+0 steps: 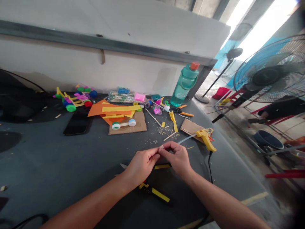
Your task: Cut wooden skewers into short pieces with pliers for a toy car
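Observation:
My left hand [145, 162] and my right hand [177, 157] meet above the dark table, fingertips pinched together. Between them is a small pale piece [161, 147], perhaps wood; the fingers cover most of it. Below the hands lies a hand tool with black-and-yellow handles [160, 195], its metal tip showing left of my left wrist and its middle hidden. A yellow glue gun [206, 139] with a clear glue stick rests on cardboard [188, 126] beyond my right hand. Farther off, two bottle caps joined by a stick [124, 124] sit on another cardboard piece [140, 127].
Orange and yellow paper [97, 109], a black phone [77, 122] and colourful cap-wheeled models [71, 100] occupy the left back. A teal bottle [183, 84] and orange-handled pliers [187, 114] stand and lie at right. Scraps litter the middle. A fan [265, 74] is beyond the table's right edge.

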### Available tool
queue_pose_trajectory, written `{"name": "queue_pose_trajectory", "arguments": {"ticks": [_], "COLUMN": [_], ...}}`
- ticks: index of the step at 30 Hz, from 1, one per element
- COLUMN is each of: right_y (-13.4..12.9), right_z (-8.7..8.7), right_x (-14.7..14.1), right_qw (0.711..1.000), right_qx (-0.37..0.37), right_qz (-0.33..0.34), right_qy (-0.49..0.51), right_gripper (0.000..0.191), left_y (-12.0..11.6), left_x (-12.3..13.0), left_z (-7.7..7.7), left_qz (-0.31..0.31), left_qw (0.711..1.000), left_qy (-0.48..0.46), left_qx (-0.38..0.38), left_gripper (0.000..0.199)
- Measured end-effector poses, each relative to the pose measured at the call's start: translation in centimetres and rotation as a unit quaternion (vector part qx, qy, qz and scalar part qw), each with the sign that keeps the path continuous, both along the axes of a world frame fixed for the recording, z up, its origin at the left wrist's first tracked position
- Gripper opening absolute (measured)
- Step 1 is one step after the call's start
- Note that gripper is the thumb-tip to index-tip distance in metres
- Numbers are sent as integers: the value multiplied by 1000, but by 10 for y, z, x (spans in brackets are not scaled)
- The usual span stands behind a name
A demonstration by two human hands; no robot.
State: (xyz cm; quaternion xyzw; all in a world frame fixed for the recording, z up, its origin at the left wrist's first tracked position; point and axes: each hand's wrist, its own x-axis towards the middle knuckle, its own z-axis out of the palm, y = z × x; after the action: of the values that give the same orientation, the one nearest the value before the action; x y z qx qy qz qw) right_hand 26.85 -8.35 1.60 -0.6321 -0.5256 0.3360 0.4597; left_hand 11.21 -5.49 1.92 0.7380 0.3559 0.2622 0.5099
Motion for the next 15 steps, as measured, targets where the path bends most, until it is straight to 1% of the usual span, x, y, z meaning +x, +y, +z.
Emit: {"name": "queue_pose_trajectory", "arguments": {"ticks": [3,5,8,9,11,12,14,15], "right_y": [-2,-3,-7,-10,-17,-21,-29,-32], "right_z": [0,1,8,11,17,19,20,19], "right_x": [-4,-4,-1,0,2,3,3,2], "right_qw": [1000,999,994,987,961,941,896,876], "right_qx": [16,17,54,75,106,104,87,78], "right_qz": [-4,1,38,60,112,148,196,217], "right_qy": [-24,-32,-89,-127,-229,-287,-389,-423], "right_gripper": [9,11,13,20,47,59,74,78], "left_y": [-5,-4,6,12,26,33,43,47], "left_x": [2,1,-4,-7,-15,-20,-30,-34], "left_z": [0,1,5,7,14,17,24,26], "left_qz": [18,31,50,59,97,104,93,88], "left_qw": [1000,999,999,998,989,983,973,969], "left_qy": [17,32,10,-12,-71,-99,-135,-148], "left_qx": [9,13,-8,-29,-91,-116,-161,-176], "left_gripper": [26,28,30,28,22,21,21,21]}}
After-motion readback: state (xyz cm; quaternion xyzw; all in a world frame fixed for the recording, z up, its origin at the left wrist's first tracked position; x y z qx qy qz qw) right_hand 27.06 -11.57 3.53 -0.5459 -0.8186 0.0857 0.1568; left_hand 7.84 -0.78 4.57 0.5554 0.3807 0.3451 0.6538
